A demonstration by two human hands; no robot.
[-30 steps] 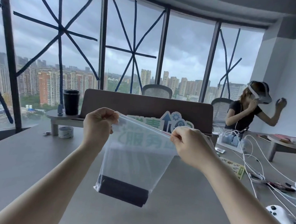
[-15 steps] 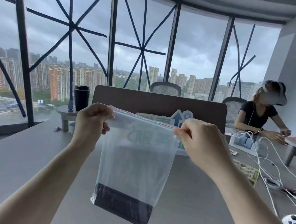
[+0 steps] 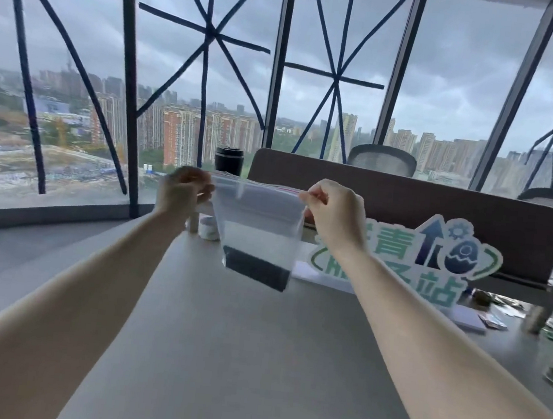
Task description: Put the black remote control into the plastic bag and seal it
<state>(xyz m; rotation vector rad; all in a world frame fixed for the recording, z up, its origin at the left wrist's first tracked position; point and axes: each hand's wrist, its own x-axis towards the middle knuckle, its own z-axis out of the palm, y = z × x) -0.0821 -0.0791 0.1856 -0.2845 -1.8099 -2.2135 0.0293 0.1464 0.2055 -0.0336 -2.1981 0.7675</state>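
Black at the bottom of the bag (image 3: 259, 228) lies the remote (image 3: 256, 270), the bag's top corners being pinched by the left hand (image 3: 183, 191) and right hand (image 3: 331, 211) above the tabletop (image 3: 237, 341); sealing appears underway, and the strip must be pressed shut along its length.

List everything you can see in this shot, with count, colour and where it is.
clear plastic zip bag: one, transparent, held up above the table
black remote control: one, black, lying at the bag's bottom
grey table: one, grey, below the arms
black lidded cup: one, black, far left behind the bag
brown desk divider: one, brown, across the table's far side
green and blue cut-out sign: one, in front of the divider, right
mesh office chairs: two, grey, behind the divider
left hand: pinching the bag's top left corner
right hand: pinching the top right corner
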